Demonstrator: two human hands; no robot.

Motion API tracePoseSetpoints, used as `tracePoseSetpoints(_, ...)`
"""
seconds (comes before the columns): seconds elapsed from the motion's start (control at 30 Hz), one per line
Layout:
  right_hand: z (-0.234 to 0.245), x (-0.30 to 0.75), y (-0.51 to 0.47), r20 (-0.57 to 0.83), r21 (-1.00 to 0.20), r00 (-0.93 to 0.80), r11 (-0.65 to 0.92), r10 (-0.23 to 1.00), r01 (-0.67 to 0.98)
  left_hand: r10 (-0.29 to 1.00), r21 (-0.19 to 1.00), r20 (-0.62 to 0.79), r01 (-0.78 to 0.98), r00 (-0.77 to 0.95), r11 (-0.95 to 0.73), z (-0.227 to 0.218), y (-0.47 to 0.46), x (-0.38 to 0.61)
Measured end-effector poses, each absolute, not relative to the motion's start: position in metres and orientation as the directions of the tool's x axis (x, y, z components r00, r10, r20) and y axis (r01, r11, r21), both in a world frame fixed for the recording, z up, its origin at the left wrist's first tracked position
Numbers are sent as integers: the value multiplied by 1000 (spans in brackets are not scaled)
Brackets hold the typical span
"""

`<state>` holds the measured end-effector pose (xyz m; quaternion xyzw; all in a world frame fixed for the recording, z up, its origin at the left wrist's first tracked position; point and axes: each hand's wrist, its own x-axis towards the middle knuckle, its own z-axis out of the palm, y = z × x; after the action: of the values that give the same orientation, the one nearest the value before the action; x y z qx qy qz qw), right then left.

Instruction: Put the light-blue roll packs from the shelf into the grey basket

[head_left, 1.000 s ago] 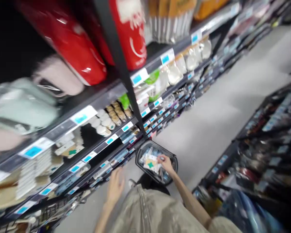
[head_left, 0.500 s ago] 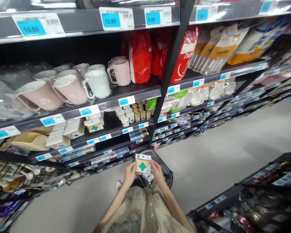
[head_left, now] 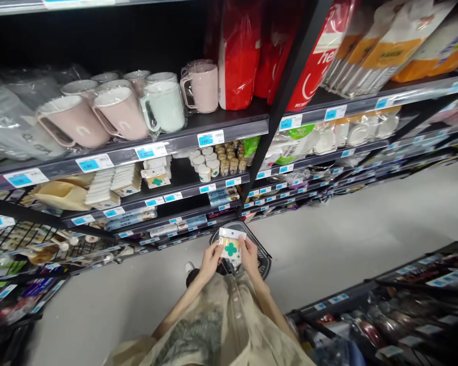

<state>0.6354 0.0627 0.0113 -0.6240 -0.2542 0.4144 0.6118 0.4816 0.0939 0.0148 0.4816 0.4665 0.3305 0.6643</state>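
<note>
A small flat packet (head_left: pixel 231 248) with a white header, a yellowish body and a green clover-like mark is held up in front of my body. My left hand (head_left: pixel 210 259) grips its left edge, fingers closed. On the opposite edge, my right hand (head_left: pixel 249 254) pinches it near the header. What the packet contains is too small to make out. Beneath both hands is a dark plastic shopping basket (head_left: pixel 266 255), partly hidden by my hands and the packet. Similar green-marked packets (head_left: pixel 156 178) lie on a shelf ahead to the left.
Pink and pale-green mugs (head_left: pixel 164 107) in clear wrap line the upper shelf (head_left: pixel 244 122), beside red bags (head_left: pixel 239 61). Lower down sit small jars (head_left: pixel 229 158) and a cream scoop-like item (head_left: pixel 63 193). Grey floor (head_left: pixel 328 239) runs right; another shelf (head_left: pixel 366 295) borders the lower right.
The view has shifted, with shelf goods appearing larger and the upper price tags leaving the frame. Both hands still hold the packet, which is slightly more tilted and a little higher in view.
</note>
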Motion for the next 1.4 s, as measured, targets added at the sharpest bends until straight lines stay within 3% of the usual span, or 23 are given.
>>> tracePoseSetpoints(0.2, 14, 632, 61, -153, -988, 513, -145, 845, -57, 903, 943, -324, 24, 281, 331, 20, 87, 474)
tracePoseSetpoints(0.33, 16, 625, 60, -128, -988, 427, -153, 895, 24, 952, 966, -253, -2, 174, 258, 20, 85, 468)
tracePoseSetpoints(0.63, 28, 613, 54, -134, -981, 404, -179, 905, 76, 980, 977, -187, 119, 62, 179, 23, 95, 457)
tracePoseSetpoints(0.87, 28, 612, 51, -155, -983, 404, -182, 902, 29, 982, 959, -176, 235, 69, 156, 29, 96, 458)
tracePoseSetpoints(1.13, 9, 608, 57, -233, -973, 427, -210, 874, -101, 985, 977, -165, 148, 51, 156, 25, 96, 458)
tracePoseSetpoints(1.4, 12, 612, 54, -81, -982, 476, -151, 876, 112, 989, 966, -146, 216, 4, 142, 22, 92, 455)
